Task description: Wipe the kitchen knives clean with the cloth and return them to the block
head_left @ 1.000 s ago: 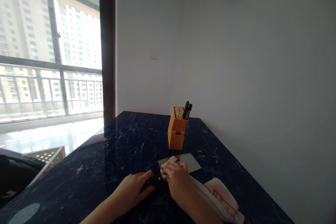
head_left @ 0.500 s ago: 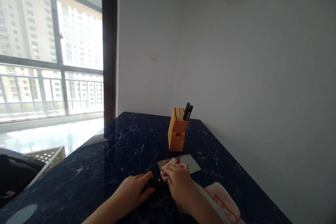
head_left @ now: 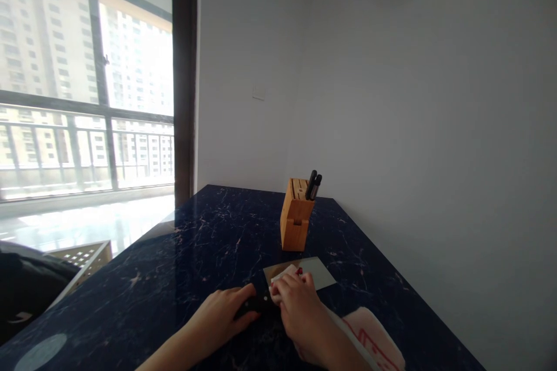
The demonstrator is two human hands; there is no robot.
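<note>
A cleaver [head_left: 321,274] with a broad, pale blade and a dark riveted handle lies low over the dark table. My left hand [head_left: 228,308] is closed around its handle. Over the near part of the blade, my right hand [head_left: 298,304] grips a bunched white cloth [head_left: 374,336] with red markings. Some of the cloth pokes out past the fingertips against the blade, and the rest trails under my right forearm toward the near right. Behind the blade stands a wooden knife block [head_left: 296,220] with two black-handled tools in it.
The blue-black marbled table [head_left: 209,243] runs back to a grey wall [head_left: 413,127]. A pale round patch [head_left: 41,352] shows at its near left. Beyond the left edge are a chair [head_left: 96,261] with dark fabric over it and a large bright window [head_left: 87,98].
The view has shifted slightly, so everything sits a little further right. Both hands keep their grips, with the cloth still against the blade.
</note>
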